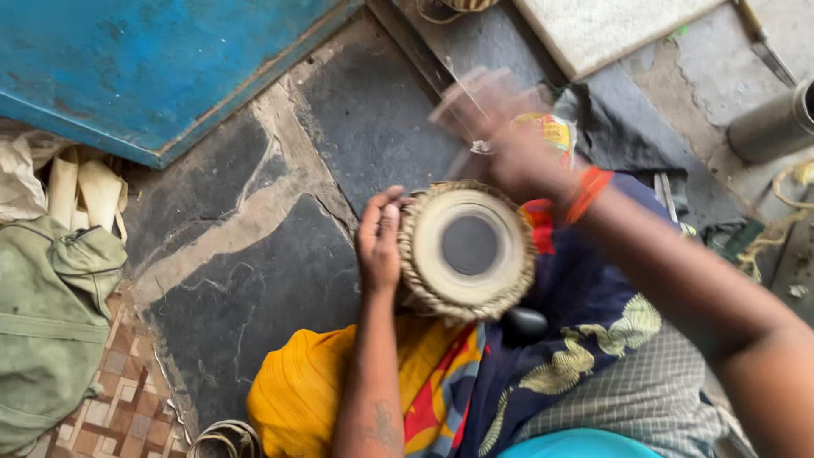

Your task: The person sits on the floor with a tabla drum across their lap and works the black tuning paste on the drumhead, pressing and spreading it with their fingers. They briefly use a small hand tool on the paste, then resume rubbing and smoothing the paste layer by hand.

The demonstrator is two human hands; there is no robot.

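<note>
- One small drum [468, 248] sits on the person's lap, near the middle of the view, resting on folds of yellow cloth [301, 390] and dark blue patterned cloth [585, 297].
- The drum's long axis runs roughly straight towards the camera: its round skin faces up, with one black circular patch at the centre and a braided ring round the rim.
- The left hand [379, 246] lies against the drum's rim at its 9 o'clock side, fingers curled and touching the braid, steadying it.
- The right hand [509, 144] hovers at the drum's 1 o'clock, blurred by motion. How far it is open, and whether it holds anything, cannot be told. An orange band [587, 193] circles its wrist.
- One black rounded object [524, 325] lies on the cloth at the drum's 5 o'clock, just beside it.
- One blue panel [153, 59] lies on the stone floor [254, 280] at 11 o'clock from the drum, well apart.
- One green bag [47, 322] sits at 9 o'clock, at the picture's edge.
- One grey cylinder [776, 127] lies at 2 o'clock.
</note>
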